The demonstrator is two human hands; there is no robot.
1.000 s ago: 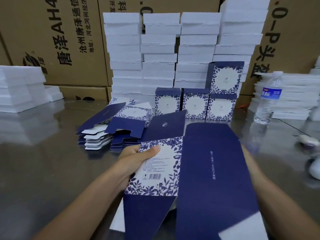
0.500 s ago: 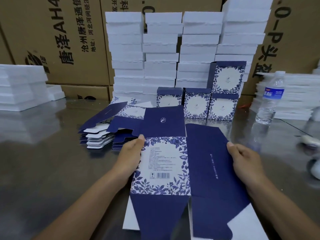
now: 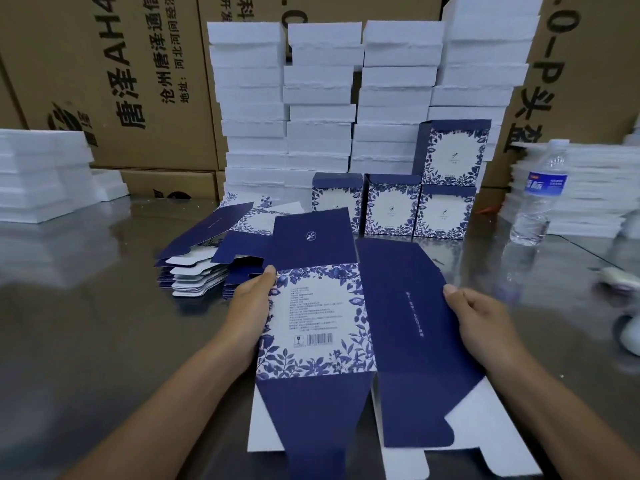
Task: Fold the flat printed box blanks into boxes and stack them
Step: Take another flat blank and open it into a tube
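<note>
1. Shiny grey metal table (image 3: 86, 323), reflecting what stands on it.
2. Brown cardboard cartons (image 3: 121, 81) along the back, printed with black Chinese characters.
3. Four tall columns of white foam slabs (image 3: 318, 98), in front of the cartons.
4. Lower foam pile (image 3: 41, 174) at far left, with a smaller one just beside it.
5. Clear water bottle (image 3: 540, 199), upright at right, with a blue label and white cap.
6. Pile of thin white sheets (image 3: 595, 188) just behind the bottle.
7. Blurred white objects (image 3: 620, 277) at the right edge, too unclear to identify.

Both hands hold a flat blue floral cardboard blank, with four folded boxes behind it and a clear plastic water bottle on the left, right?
Only the side is wrong: the head view shows the clear plastic water bottle on the right. Left hand and right hand hold the flat blue floral cardboard blank, four folded boxes behind it.
</note>
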